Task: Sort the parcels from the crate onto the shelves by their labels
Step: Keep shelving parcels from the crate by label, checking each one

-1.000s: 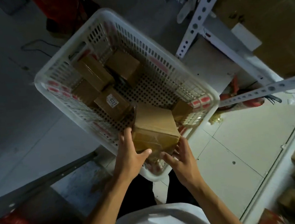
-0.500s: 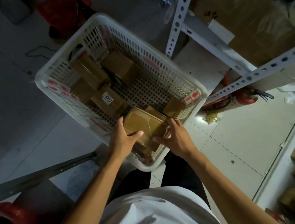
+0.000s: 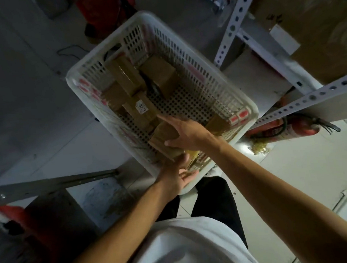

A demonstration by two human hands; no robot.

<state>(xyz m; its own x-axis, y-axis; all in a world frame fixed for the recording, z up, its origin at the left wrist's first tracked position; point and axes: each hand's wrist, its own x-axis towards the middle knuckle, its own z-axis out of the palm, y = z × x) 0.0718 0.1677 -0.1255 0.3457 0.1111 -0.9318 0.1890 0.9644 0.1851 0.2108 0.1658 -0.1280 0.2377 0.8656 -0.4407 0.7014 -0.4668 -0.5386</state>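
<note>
White perforated plastic crate (image 3: 223, 90) sits on the floor in the middle of the frame, tilted diagonally from this head view. Inside there's a bunch of brown cardboard parcels: a cluster toward the upper left of the crate, one of them with a white label reading 0221 (image 3: 142, 109), another box (image 3: 159, 74) just right of that cluster, and a small parcel (image 3: 217, 123) tucked against the crate's right wall

The right hand (image 3: 187, 133) reaches across into the near corner of the crate and lies on top of a taped cardboard parcel (image 3: 162, 138), fingers stretched out over it, thumb down along its near side. The left hand (image 3: 177, 177) is lower in the frame at the crate's near rim, palm turned up, fingers loose; its fingertips are close under that same parcel, but I can't tell whether they touch it

White slotted shelf uprights (image 3: 232, 25) run through the upper right of the frame with a big cardboard box (image 3: 314, 27) on the shelf. A red fire extinguisher (image 3: 288, 129) lies on the floor at right, just beside the crate
</note>
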